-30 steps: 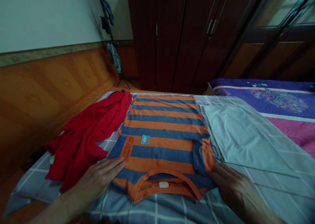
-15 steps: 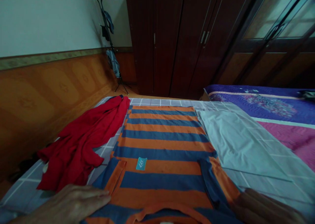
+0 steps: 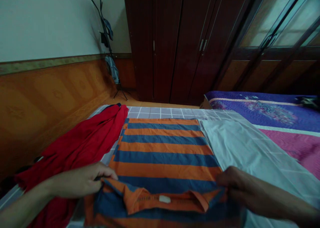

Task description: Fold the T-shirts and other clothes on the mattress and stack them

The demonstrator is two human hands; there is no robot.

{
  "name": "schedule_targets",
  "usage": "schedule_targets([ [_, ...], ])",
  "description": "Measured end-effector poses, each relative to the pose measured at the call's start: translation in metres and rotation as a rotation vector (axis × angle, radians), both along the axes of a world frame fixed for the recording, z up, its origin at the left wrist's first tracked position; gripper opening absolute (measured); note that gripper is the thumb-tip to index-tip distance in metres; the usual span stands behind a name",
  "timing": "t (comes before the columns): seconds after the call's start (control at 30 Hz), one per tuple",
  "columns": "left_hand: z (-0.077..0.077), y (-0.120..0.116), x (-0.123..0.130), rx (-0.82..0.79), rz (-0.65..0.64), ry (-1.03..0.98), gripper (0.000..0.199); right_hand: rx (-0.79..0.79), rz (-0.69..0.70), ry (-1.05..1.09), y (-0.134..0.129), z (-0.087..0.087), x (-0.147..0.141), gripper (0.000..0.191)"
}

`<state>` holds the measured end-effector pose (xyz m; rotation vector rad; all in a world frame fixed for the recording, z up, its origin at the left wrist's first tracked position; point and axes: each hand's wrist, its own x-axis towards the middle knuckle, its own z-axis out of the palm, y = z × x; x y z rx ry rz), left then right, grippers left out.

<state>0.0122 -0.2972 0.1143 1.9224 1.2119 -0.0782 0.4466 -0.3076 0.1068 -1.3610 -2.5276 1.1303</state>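
Note:
An orange and blue striped T-shirt (image 3: 165, 169) lies in front of me, its lower body flat and its neckline end nearest to me. My left hand (image 3: 87, 179) pinches the shirt at one shoulder, left of the collar. At the other shoulder, my right hand (image 3: 233, 184) is closed on the cloth. Between both hands the collar (image 3: 166, 203) is lifted and bent over, with a white label showing inside. The chest badge is hidden. Left of the shirt lies a crumpled red garment (image 3: 87, 144); on the right lies a pale folded garment (image 3: 237, 148).
A grey checked cloth (image 3: 172, 113) covers the surface under the garments. Beyond it stand a dark wooden wardrobe (image 3: 165, 54) and a coat rack (image 3: 108, 41). A bed with a purple and pink cover (image 3: 250, 102) is at the right.
Both hands went from lying flat beside the shirt's sleeves to gripping its shoulders. The collar end has risen and folded over, covering the badge. The view has tilted slightly up.

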Motion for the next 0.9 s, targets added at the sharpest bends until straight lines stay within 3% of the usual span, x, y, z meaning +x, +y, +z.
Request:
schedule_targets([
  [0.07,0.01,0.041,0.005,-0.135,0.009,-0.159,0.036,-0.251,0.009,0.108,0.046,0.02,-0.007,0.029],
  [0.17,0.013,0.108,0.007,-0.21,0.056,-0.345,0.039,-0.295,-0.103,0.201,0.119,0.029,-0.008,0.027],
  [0.27,-0.003,0.169,0.006,-0.178,0.155,-0.421,0.036,-0.256,-0.226,0.208,0.184,0.012,-0.006,0.026],
  [0.37,-0.036,0.21,0.004,-0.175,0.319,-0.457,0.034,-0.192,-0.346,0.183,0.227,-0.019,-0.005,0.017],
  [0.5,-0.081,0.227,-0.004,-0.143,0.498,-0.553,0.04,-0.125,-0.423,0.208,0.241,-0.054,0.0,0.019],
  [0.6,-0.099,0.23,-0.012,-0.125,0.583,-0.622,0.042,-0.073,-0.48,0.259,0.239,-0.068,0.003,0.029],
  [0.73,-0.103,0.237,-0.016,-0.134,0.56,-0.582,0.04,0.006,-0.603,0.29,0.243,-0.085,0.004,0.034],
  [0.9,-0.095,0.238,-0.019,-0.107,0.527,-0.549,0.039,0.018,-0.628,0.357,0.248,-0.096,0.008,0.037],
])
